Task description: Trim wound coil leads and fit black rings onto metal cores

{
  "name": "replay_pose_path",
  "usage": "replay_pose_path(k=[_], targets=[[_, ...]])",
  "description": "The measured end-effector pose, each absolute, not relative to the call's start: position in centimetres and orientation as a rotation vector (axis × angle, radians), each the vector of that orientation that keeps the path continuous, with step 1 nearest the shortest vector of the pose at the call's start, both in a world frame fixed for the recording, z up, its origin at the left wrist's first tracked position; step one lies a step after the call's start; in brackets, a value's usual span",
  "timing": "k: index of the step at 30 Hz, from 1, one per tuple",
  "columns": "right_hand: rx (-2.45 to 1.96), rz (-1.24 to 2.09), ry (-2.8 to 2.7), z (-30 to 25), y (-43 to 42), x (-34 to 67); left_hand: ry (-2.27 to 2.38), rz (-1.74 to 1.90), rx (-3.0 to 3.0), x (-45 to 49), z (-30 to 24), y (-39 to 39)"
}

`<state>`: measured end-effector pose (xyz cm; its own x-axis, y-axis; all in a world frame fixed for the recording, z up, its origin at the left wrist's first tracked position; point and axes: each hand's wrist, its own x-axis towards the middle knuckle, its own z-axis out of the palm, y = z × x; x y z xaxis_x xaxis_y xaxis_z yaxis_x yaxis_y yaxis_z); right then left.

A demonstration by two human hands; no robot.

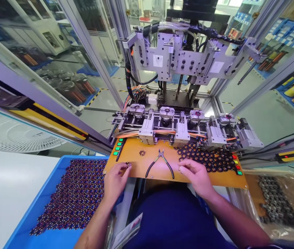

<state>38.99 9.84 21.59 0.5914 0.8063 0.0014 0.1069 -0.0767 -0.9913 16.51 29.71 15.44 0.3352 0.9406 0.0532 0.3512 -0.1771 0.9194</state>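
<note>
Head view showed the left grip (115,178) pinching a small wound ring (127,165) by its rim: light, likely fragile. The right grip (195,174) curled; contents unclear.

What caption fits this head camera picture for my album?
Left hand and right hand on orange board, pliers between them.

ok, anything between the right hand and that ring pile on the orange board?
Nothing visible. The right hand rests on the orange board with its fingertips at the near left edge of the ring pile. The cutters lie to its left, clear of that gap.
</note>
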Motion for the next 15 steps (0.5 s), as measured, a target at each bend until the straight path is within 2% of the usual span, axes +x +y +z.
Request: replay_pose_path(k=[4, 8, 12, 15], targets=[[-1.604, 0.601, -0.848, 21.1, 9.2, 39.5, 1.129, 0.750, 2.014, 17.6, 12.4, 31.6], [-1.651, 0.459, -0.967, 21.5, 9.3, 40.0, 1.016, 0.717, 2.227, 19.2, 11.6, 32.5], [-1.770, 0.225, -1.118, 24.0, 8.0, 44.6, 0.922, 0.752, 2.366, 18.3, 12.7, 33.5], [-1.957, -0.010, -1.159, 26.8, 5.8, 51.4, 0.910, 0.744, 2.508, 17.8, 15.6, 34.9]])
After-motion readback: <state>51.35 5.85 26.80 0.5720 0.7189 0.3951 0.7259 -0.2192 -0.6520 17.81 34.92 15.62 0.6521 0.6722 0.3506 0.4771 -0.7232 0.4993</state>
